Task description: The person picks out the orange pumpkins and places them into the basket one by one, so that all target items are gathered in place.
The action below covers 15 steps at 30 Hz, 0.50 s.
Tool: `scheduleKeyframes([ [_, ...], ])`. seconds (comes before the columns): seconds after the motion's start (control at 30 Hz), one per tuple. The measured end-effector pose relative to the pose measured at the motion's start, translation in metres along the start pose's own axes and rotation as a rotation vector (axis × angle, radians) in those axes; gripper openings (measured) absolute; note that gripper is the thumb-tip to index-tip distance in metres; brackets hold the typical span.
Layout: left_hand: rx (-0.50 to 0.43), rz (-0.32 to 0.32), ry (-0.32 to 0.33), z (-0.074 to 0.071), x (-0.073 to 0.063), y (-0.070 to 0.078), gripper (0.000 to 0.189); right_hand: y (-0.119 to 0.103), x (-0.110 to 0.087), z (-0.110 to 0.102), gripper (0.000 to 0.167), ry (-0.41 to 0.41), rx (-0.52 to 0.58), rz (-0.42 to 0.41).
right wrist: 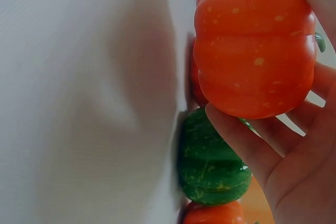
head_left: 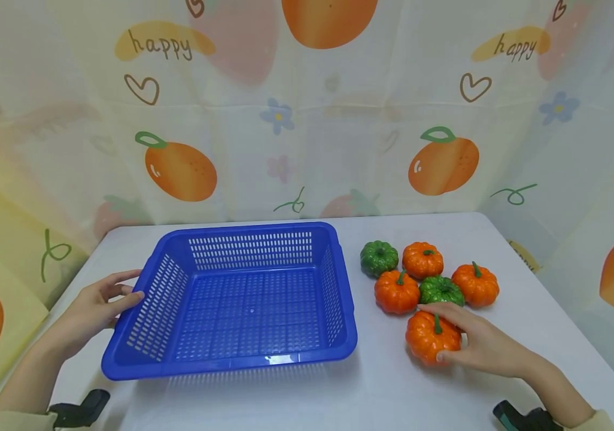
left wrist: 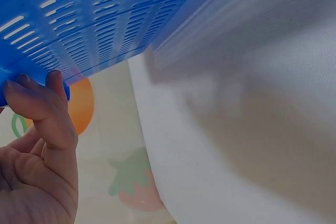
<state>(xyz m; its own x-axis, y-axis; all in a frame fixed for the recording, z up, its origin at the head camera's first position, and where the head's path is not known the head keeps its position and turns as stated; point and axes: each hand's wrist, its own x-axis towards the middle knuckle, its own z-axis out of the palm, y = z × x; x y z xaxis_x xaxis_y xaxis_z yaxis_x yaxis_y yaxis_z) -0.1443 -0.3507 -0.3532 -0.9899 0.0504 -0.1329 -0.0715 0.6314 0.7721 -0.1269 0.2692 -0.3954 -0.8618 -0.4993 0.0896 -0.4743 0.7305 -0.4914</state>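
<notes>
Gripping the front orange pumpkin (head_left: pixel 428 340) with a grasp opened to its width, the right hand (head_left: pixel 486 345) is holding it rightward of, and apart from, the blue basket (head_left: pixel 231 364), whose left rim (head_left: pixel 118 350) the left hand (head_left: pixel 94 306) is pinching.

**Table Ringed by Cloth**

Here's a white table (head_left: pixel 393 395), fruit-printed cloth (head_left: pixel 339 149) hanging behind it and along both sides, "happy" lettering (head_left: pixel 161 45) up top: a screened-off tabletop setup! Home, studio, workshop? The cloth covers the surroundings; no calling it from here.
</notes>
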Motion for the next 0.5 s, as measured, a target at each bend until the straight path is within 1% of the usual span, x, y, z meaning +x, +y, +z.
scheduleKeyframes([
  [0.27, -0.029, 0.004, -0.008, -0.0002, -0.0008, -0.0002, 0.066, -0.0056, 0.0048, -0.0033, 0.069, 0.005, 0.001, -0.002],
  [0.4, -0.025, 0.002, -0.007, 0.0001, -0.001, 0.0008, 0.066, -0.0085, 0.0069, -0.0052, 0.069, 0.009, 0.008, -0.006],
  [0.5, -0.018, 0.001, -0.007, 0.0003, -0.0011, 0.0017, 0.066, -0.0101, 0.0093, -0.0068, 0.068, 0.021, 0.009, -0.023],
])
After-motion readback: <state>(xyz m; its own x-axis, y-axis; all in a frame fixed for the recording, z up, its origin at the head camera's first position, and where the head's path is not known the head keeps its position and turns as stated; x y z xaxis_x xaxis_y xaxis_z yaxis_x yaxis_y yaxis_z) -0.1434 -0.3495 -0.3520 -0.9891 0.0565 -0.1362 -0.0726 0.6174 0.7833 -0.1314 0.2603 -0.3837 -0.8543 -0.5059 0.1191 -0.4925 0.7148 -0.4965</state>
